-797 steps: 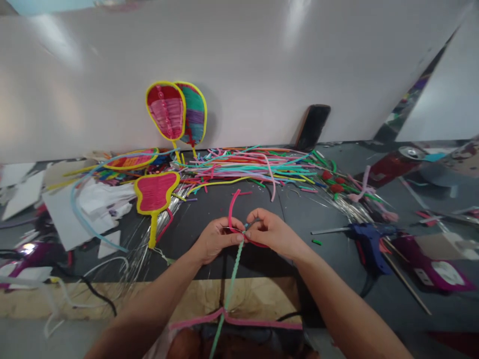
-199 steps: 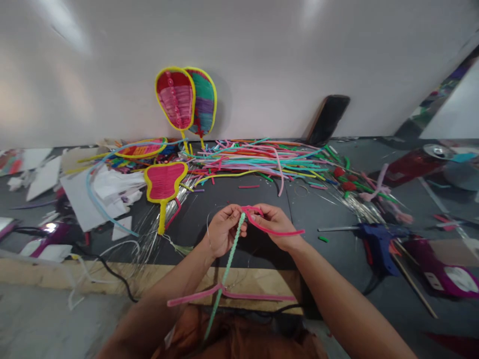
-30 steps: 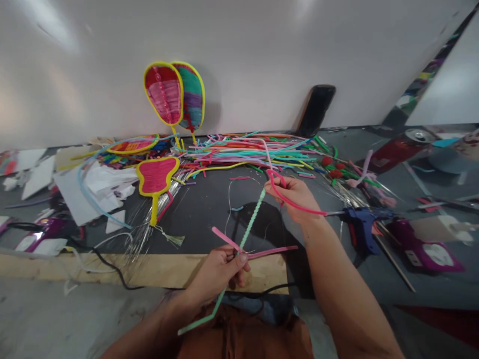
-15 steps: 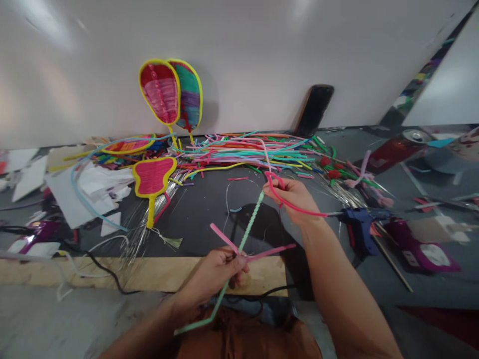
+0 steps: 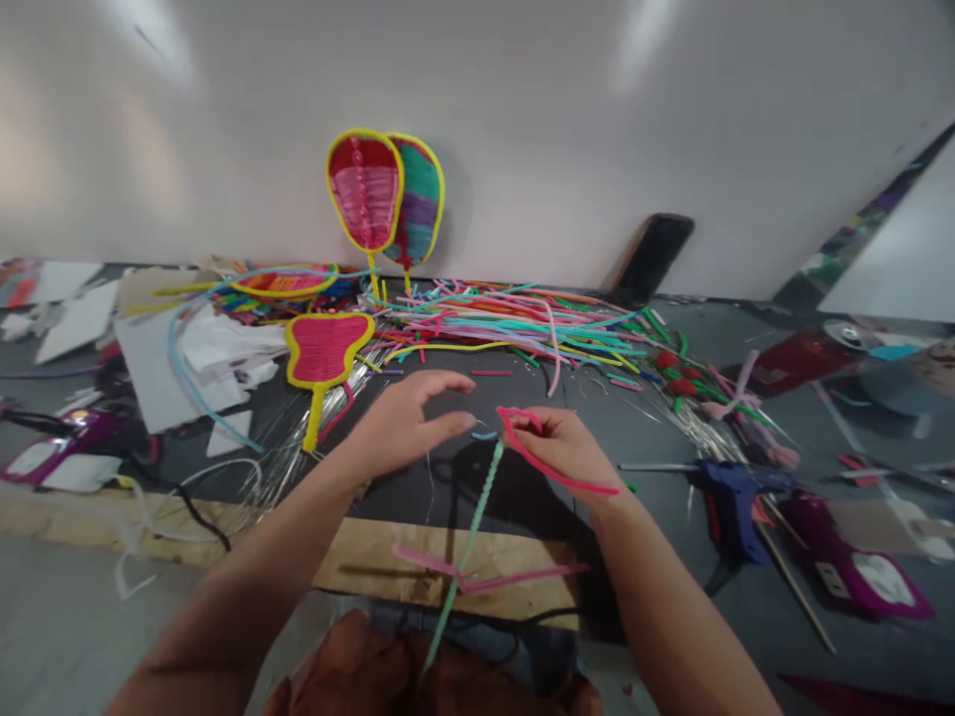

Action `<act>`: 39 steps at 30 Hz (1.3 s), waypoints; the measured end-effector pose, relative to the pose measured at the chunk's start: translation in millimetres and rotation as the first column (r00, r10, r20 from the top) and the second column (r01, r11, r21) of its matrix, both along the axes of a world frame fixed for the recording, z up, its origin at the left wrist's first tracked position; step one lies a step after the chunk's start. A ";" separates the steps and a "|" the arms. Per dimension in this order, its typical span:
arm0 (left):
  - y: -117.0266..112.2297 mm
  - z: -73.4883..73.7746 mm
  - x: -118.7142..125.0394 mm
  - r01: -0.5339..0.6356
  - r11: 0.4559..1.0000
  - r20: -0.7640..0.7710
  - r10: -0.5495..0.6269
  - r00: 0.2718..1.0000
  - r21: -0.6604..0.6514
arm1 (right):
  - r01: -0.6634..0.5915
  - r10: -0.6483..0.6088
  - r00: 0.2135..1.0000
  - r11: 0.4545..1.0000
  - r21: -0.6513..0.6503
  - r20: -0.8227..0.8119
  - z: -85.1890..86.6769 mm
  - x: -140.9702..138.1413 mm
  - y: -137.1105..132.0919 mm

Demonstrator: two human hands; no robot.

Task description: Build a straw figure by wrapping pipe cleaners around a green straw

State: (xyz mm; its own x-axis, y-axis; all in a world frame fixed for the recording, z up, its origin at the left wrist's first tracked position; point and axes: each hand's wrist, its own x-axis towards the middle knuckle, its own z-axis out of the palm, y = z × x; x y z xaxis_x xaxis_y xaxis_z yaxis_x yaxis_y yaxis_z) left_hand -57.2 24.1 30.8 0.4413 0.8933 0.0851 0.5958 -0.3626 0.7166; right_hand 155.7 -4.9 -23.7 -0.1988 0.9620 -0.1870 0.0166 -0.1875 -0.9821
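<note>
Between the thumb and fingers of my right hand (image 5: 558,447) is the top of a twisted mint-green pipe cleaner stem (image 5: 477,507). A hot-pink pipe cleaner (image 5: 556,475), bent into a loop with a long tail, comes out of the same grip. Lower on the stem, a light-pink pipe cleaner (image 5: 514,579) is wrapped around it, its two ends spreading left and right. My left hand (image 5: 418,423) hovers above the dark table, left of the stem, with thumb and fingers apart and nothing in them.
Many loose pipe cleaners (image 5: 499,323) lie along the wall. Several yellow-edged fans, one a pink fan (image 5: 328,348), are at the left and back. A phone (image 5: 653,259) leans on the wall. On the right are a blue glue gun (image 5: 735,502), a red can (image 5: 810,358) and a purple device (image 5: 855,557).
My left hand has let go of the stem at the light-pink crossing and moved up and left, opening. My right hand, still gripping the stem's top, sits slightly lower in view.
</note>
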 end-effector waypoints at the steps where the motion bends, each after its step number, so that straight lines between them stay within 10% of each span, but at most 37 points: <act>1: 0.2 1.5 6.4 0.104 0.994 -0.091 -0.100 0.991 0.040 | -0.002 0.002 1.000 1.000 0.006 0.014 -3.1 -2.2 -0.4; 5: -0.9 -2.4 22.5 0.240 0.969 -0.262 -0.215 0.941 0.067 | 0.017 -0.017 1.000 1.000 0.023 -0.013 -10.2 -8.0 -1.3; 22: 8.2 -16.3 8.3 0.128 0.980 -0.171 -0.153 0.973 -0.152 | 0.062 -0.074 0.978 0.996 -0.063 -0.195 -8.1 -21.5 -5.6; 32: 26.0 -24.3 -3.4 0.179 0.874 0.068 -0.167 0.984 -0.451 | 0.249 -0.271 0.957 0.950 0.191 0.104 -7.5 7.9 4.9; 39: 26.9 -30.5 -10.4 0.155 0.841 0.116 -0.111 0.987 -0.518 | 0.240 -0.496 0.701 0.840 0.486 0.512 -10.4 27.9 11.1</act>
